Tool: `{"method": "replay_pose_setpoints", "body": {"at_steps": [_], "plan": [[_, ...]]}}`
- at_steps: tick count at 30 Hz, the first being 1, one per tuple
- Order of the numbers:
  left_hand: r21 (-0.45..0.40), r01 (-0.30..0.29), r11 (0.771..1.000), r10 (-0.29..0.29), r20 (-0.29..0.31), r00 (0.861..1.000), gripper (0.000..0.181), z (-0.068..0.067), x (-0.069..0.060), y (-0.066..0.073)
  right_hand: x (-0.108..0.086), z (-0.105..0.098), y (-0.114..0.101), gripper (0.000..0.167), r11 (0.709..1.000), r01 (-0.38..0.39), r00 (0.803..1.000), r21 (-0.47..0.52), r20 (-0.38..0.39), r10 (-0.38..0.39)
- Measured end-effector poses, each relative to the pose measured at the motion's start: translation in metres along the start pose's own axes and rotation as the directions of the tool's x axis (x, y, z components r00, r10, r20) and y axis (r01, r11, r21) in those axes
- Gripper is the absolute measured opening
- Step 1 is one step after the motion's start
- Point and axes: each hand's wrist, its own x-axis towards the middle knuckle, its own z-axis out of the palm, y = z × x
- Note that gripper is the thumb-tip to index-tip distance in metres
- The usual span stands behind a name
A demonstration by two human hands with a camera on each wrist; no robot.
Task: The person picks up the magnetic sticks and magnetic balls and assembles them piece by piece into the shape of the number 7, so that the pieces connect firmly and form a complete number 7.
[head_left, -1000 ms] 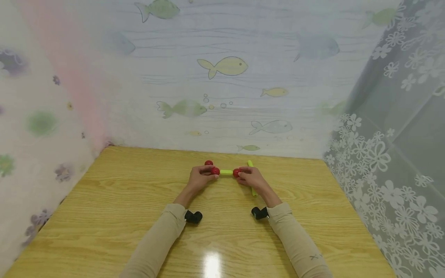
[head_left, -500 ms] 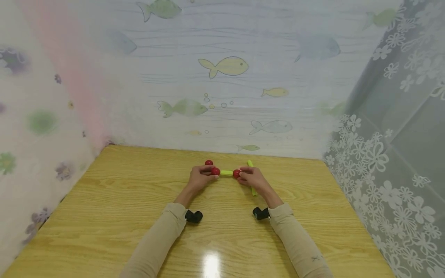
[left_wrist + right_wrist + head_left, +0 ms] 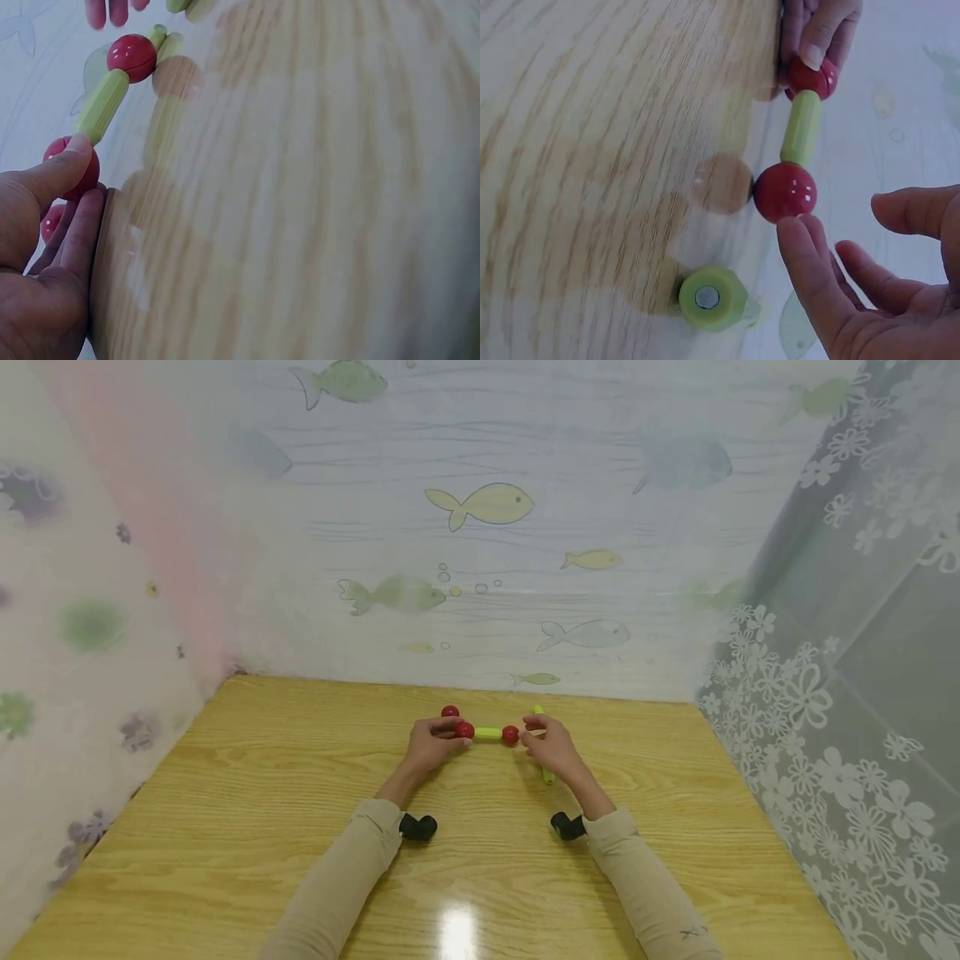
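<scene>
A short yellow-green rod (image 3: 488, 732) lies between two shiny red balls, one at each end. With thumb and fingers, my left hand (image 3: 430, 747) pinches the left ball (image 3: 465, 730). Beside the right ball (image 3: 510, 735), my right hand (image 3: 553, 750) has its thumb and fingers spread apart. In the right wrist view, one fingertip is close to or touching that ball (image 3: 784, 193); I cannot tell which. A second yellow-green rod (image 3: 549, 776) lies partly hidden under the right hand, with a silvery disc (image 3: 707, 297) in its end. Another red ball (image 3: 450, 712) sits behind my left fingers.
The pieces rest near the back of a wood-grain table (image 3: 480, 852). Behind it hangs a fish-print sheet (image 3: 480, 627); a flower-patterned curtain (image 3: 847, 760) borders the right side. Black wrist devices (image 3: 418, 828) are on both forearms.
My right hand has let go of the right ball and shifted slightly to the right, its fingers parted. The left hand has kept its hold on the left ball.
</scene>
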Motion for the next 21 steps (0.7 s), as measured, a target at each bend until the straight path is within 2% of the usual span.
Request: {"method": "replay_pose_setpoints", "body": {"at_steps": [5,11,21], "plan": [[0.001,-0.015,1.000,0.015,0.003,1.000,0.041,0.000,0.003,-0.003,-0.001,-0.003,0.001,0.039,0.998,0.014,0.998,-0.060,-0.064,-0.018],[0.007,0.000,1.000,0.000,-0.007,1.000,0.041,0.000,0.006,-0.004,0.001,-0.009,0.007,0.035,0.993,0.045,0.991,-0.111,-0.123,-0.059],[0.011,-0.004,1.000,0.004,-0.001,1.000,0.042,-0.001,0.007,-0.004,0.005,-0.014,0.020,0.035,0.988,-0.003,0.982,-0.152,-0.187,-0.026]]}}
